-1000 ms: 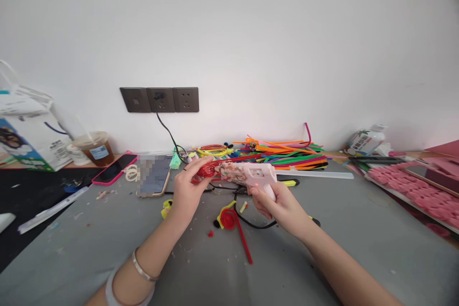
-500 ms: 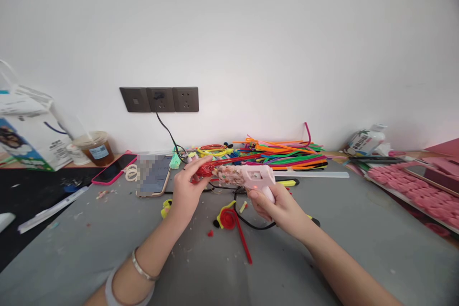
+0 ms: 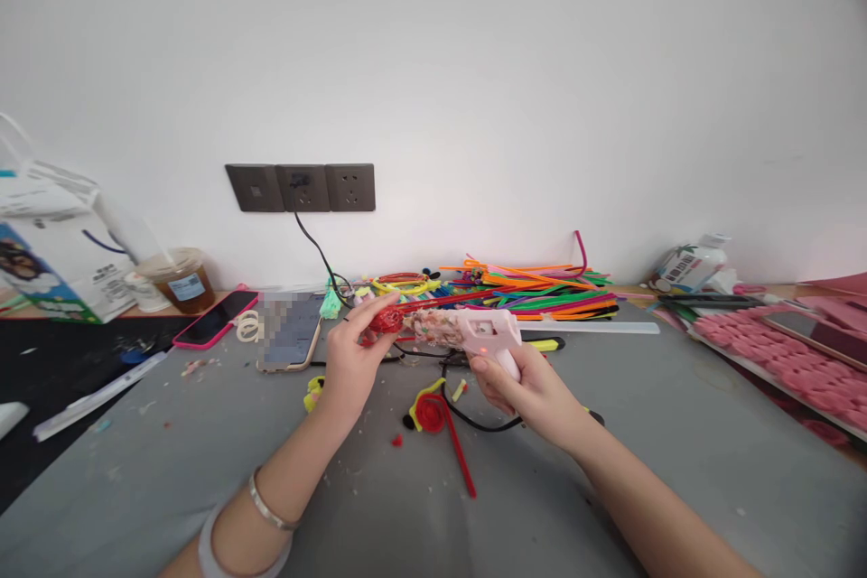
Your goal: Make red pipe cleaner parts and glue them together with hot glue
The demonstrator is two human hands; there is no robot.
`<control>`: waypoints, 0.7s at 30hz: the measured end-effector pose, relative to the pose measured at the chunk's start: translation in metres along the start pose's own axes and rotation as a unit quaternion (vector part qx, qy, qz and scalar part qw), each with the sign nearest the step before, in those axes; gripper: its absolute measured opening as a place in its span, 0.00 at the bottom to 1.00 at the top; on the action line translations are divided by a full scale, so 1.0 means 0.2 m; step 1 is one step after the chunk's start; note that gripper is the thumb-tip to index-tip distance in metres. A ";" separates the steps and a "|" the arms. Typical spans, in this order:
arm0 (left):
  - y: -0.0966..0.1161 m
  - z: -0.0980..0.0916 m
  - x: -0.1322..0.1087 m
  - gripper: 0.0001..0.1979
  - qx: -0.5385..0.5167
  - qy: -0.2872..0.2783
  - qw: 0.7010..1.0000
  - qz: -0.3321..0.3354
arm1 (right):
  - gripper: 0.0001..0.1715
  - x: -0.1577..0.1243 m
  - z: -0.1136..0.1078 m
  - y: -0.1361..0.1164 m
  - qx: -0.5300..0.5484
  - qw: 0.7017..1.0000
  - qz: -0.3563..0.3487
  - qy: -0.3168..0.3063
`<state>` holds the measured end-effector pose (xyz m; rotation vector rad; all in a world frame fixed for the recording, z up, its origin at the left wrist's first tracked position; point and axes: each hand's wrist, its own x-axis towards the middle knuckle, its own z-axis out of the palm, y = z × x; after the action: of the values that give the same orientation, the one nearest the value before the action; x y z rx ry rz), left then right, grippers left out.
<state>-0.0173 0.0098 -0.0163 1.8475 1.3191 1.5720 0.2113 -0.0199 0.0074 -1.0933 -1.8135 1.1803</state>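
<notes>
My right hand (image 3: 518, 384) is closed round the handle of a pale pink glue gun (image 3: 484, 331) with a small red light and a glue stick (image 3: 589, 328) jutting from its back. Its glue-crusted nozzle points left at a red pipe cleaner coil (image 3: 388, 319). The coil is pinched between the thumb and fingers of my left hand (image 3: 356, 352), and a long red end runs from it to the right. Below, on the grey mat, lies another red pipe cleaner spiral (image 3: 430, 413) with a yellow edge, a black tip and a straight red tail.
A pile of coloured pipe cleaners (image 3: 548, 289) lies along the wall. Phones (image 3: 291, 332), a drink cup (image 3: 180, 280) and a printed carton (image 3: 64, 244) are on the left. A black cord (image 3: 312, 244) runs from the wall socket (image 3: 350, 187). Pink padded material (image 3: 778, 361) lies right.
The glue gun has shifted slightly right, its nozzle drawing back a little from the red coil. My left hand stays almost where it was.
</notes>
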 end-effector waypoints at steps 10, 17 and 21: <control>0.02 0.01 0.00 0.18 -0.010 0.000 0.999 -0.038 | 0.33 0.02 0.00 0.03 0.073 0.995 -0.015 0.059; 0.02 0.03 0.02 0.20 -0.154 -0.008 0.981 -0.122 | 0.24 0.01 -0.01 0.02 0.274 0.950 -0.055 0.138; 0.00 0.04 0.02 0.18 -0.156 -0.014 0.979 -0.128 | 0.24 -0.10 -0.04 0.04 0.355 0.897 -0.074 0.254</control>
<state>-0.0110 0.0155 -0.0170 1.4431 1.1662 1.5093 0.2289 -0.0334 0.0012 -0.7154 -0.9175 1.1791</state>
